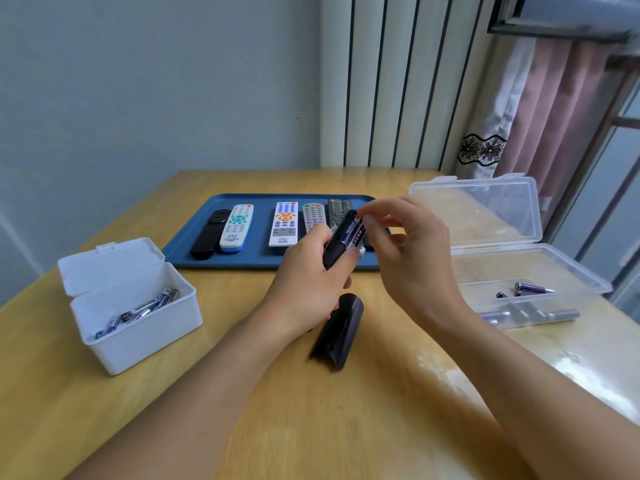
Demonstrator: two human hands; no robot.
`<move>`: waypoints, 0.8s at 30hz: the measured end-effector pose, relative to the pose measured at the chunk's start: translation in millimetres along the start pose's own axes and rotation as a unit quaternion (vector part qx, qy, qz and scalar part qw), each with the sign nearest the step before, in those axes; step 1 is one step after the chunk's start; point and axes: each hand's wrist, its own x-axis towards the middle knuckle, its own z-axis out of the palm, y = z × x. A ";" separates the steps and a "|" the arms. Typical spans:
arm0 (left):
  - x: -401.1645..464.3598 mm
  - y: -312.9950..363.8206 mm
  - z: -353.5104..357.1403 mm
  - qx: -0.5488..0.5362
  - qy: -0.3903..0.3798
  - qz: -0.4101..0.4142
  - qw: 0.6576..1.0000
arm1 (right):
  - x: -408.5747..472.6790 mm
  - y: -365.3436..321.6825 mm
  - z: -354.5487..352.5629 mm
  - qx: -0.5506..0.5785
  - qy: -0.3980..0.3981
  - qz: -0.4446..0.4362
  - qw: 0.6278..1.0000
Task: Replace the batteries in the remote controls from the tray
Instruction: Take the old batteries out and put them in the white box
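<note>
My left hand (308, 282) grips a black remote (337, 249), held tilted above the table with its battery bay facing me. A purple battery (352, 231) lies in that bay, and my right hand (408, 251) pinches its upper end with fingertips. The remote's black battery cover (337, 330) lies on the table just below my hands. Behind them, a blue tray (194, 244) holds several remotes: a black one (209, 235), two white ones (237, 228) (284, 223), a grey one (313, 216) and a dark one (339, 207) partly hidden by my hands.
A white lidded box (138, 327) with several batteries stands open at the left. A clear plastic box (519, 268) with a few purple batteries stands open at the right, near the table's edge. Striped wall panels and a curtain rise behind.
</note>
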 end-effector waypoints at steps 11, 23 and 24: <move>-1.3 3.9 -0.9 0.012 0.005 -0.021 1.000 | -3.1 0.5 1.7 -0.008 0.009 -0.006 1.000; -2.2 4.2 5.0 -0.004 0.006 -0.032 0.999 | -7.1 -2.5 5.4 -0.016 0.024 -0.002 1.000; -2.6 4.1 6.0 -0.009 0.006 -0.034 0.999 | -7.6 -2.1 5.5 -0.017 0.022 -0.002 1.000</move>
